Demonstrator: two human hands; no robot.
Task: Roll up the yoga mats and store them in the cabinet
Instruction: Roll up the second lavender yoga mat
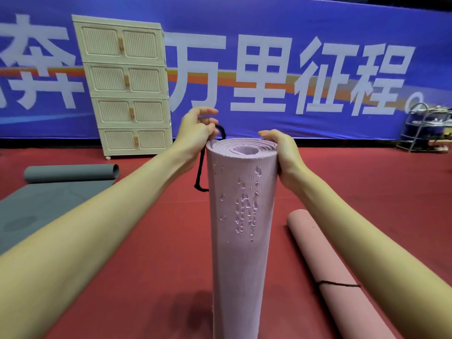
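The rolled lilac foam yoga mat [241, 216] stands upright on the red floor [151, 241]. The right hand [285, 155] grips its top rim; the left hand [195, 129] pinches a black cord [201, 167] beside it. Behind and left stands the closed cream four-tier cabinet [127, 86].

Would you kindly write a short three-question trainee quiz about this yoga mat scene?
1. True or false: the lilac mat stands upright on the red floor.
2. Which hand pinches the black cord? A) left hand B) right hand
3. Fill in: the pink mat lies rolled and tied, while the grey mat is only ____ rolled.

Key
1. True.
2. A; the right hand grips the roll's top edge.
3. Partly. The cream cabinet has all its doors shut.
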